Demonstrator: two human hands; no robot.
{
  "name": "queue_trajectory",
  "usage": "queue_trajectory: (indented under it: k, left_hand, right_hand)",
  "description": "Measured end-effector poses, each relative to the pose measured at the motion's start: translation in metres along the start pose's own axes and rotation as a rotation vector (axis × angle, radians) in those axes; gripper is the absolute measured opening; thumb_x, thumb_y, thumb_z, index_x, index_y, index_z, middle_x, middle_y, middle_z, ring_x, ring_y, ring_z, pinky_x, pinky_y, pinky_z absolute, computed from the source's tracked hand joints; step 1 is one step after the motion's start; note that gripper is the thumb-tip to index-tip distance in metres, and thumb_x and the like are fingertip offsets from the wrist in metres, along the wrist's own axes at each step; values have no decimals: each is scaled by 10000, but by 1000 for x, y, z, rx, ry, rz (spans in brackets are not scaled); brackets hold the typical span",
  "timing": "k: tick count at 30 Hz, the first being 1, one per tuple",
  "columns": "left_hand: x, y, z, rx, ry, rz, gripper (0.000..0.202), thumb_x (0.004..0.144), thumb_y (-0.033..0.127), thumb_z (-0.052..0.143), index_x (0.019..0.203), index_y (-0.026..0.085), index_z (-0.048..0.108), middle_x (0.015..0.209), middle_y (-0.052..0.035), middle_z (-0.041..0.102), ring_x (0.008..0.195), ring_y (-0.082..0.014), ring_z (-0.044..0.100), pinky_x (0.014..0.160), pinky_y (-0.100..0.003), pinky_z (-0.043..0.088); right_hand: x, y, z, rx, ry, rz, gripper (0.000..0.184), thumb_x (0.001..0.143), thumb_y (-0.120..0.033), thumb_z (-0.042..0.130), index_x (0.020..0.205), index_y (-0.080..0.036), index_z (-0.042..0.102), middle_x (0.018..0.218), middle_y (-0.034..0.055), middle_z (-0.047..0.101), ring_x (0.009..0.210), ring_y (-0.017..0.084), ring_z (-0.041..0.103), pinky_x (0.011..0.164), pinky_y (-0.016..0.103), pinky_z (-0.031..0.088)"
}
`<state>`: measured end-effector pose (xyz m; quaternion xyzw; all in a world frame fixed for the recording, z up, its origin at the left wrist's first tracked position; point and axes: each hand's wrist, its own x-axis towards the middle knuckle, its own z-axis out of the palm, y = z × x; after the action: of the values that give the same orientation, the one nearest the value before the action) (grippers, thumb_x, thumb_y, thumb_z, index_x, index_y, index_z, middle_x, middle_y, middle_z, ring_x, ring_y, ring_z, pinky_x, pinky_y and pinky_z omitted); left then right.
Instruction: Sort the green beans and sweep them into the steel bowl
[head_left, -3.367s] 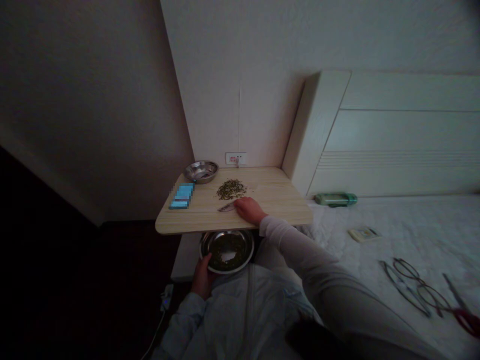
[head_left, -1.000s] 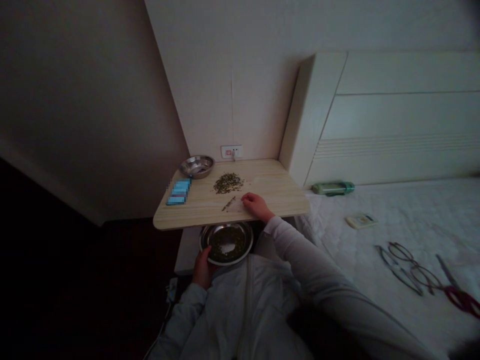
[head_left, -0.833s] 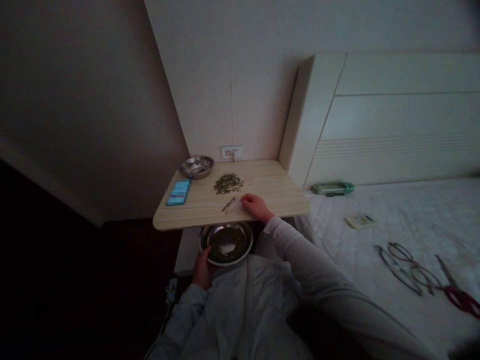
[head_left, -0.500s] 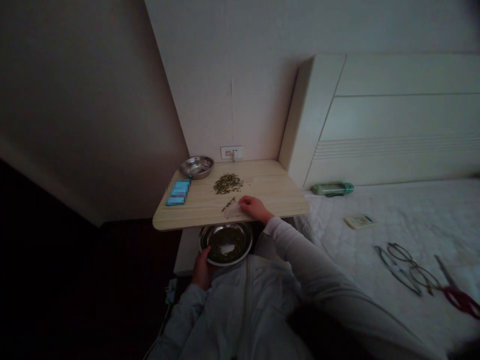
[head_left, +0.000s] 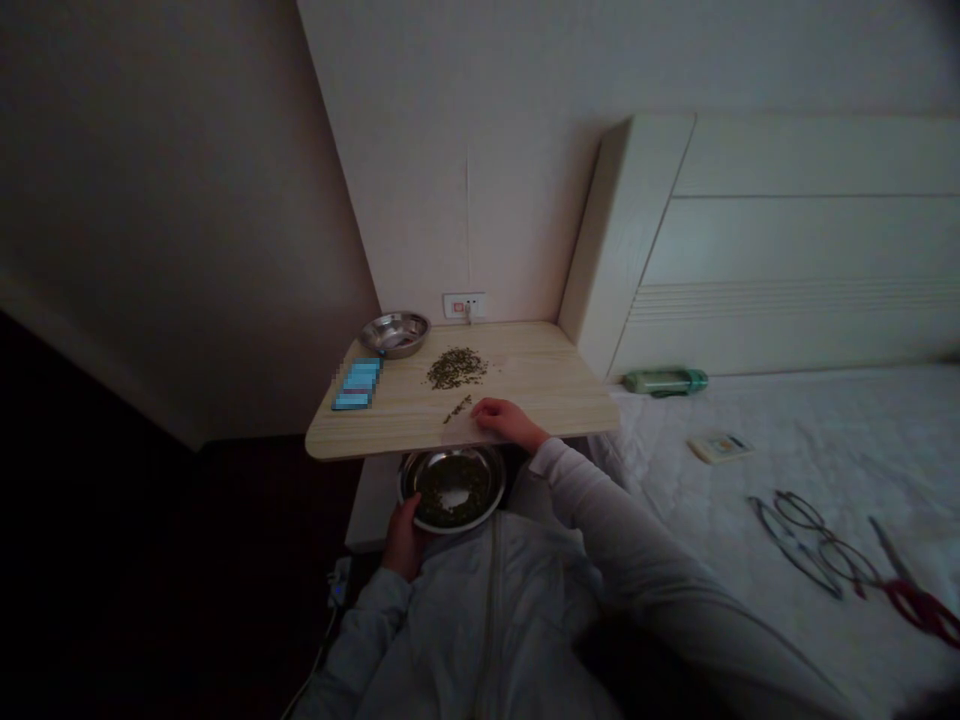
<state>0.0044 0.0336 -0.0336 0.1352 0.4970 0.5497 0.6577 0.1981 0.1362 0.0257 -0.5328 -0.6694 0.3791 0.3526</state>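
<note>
My left hand [head_left: 405, 537] is closed on the rim of a steel bowl [head_left: 493, 508] held below the table's front edge. Small dark green-brown dried bits [head_left: 431, 492] lie around its shiny bottom. Over the wooden tabletop [head_left: 375, 433], my right hand [head_left: 504, 418] pinches a thin, pale, see-through sheet [head_left: 459, 431] close to the front edge. Just beyond the sheet runs a short line of the same dried bits [head_left: 457, 409]. Farther back, a loose pile of dried bits [head_left: 456, 368] is spread on the wood.
A second steel bowl [head_left: 394, 335] and a phone [head_left: 358, 385] are at the tabletop's left. A wall socket [head_left: 465, 306] is behind. On the bed to the right lie a green bottle [head_left: 666, 381], a small pale box [head_left: 720, 446], glasses [head_left: 825, 540] and red-handled scissors [head_left: 919, 605].
My right hand and the pale sheet have shifted slightly toward the table's front edge, away from the short line of bits. My left hand and its bowl stay in place.
</note>
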Motion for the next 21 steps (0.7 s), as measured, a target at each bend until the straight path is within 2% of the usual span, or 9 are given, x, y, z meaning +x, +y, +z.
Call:
queue_trajectory:
  k: [5,8,10,13,16,21]
  left_hand:
    - [0,-2,-4,40,16,43,112,676,189,531,772,145,567,777,-62,636,796,-184,592,645,-295,479]
    - [-4,-1,-4,59,37,104,82,654,152,550,735,163,564,769,-39,635,827,-165,582,679,-257,466]
    - [-7,2,0,55,52,81,69,654,156,547,722,164,558,760,-36,633,827,-169,580,676,-262,466]
    - [-11,7,7,65,90,22,52,667,193,537,700,156,553,699,-39,620,784,-177,587,637,-274,473]
    - [-10,8,8,77,106,44,49,658,198,554,689,159,551,690,-28,615,767,-166,586,619,-258,473]
    - [-1,1,0,37,41,8,125,673,194,529,786,151,565,752,-36,628,787,-181,590,622,-289,483]
  right_hand:
    - [16,2,3,96,125,9,203,629,-184,461,793,-154,576,583,-40,551,513,71,441,509,186,329]
    - [22,2,5,35,195,-1,185,638,-191,458,777,-161,577,591,-36,553,556,85,466,544,199,340]
    - [22,2,5,-30,225,-7,174,639,-193,465,765,-165,582,591,-36,554,578,93,475,564,207,344]
    - [18,1,5,-81,231,-6,183,649,-197,461,775,-166,590,593,-34,554,579,97,475,579,216,350]
    - [16,-1,4,-96,222,-1,196,653,-197,458,790,-165,594,601,-31,557,578,99,475,584,218,354]
    - [14,-2,3,-66,184,6,188,641,-172,462,776,-168,593,603,-30,568,581,95,487,567,206,350]
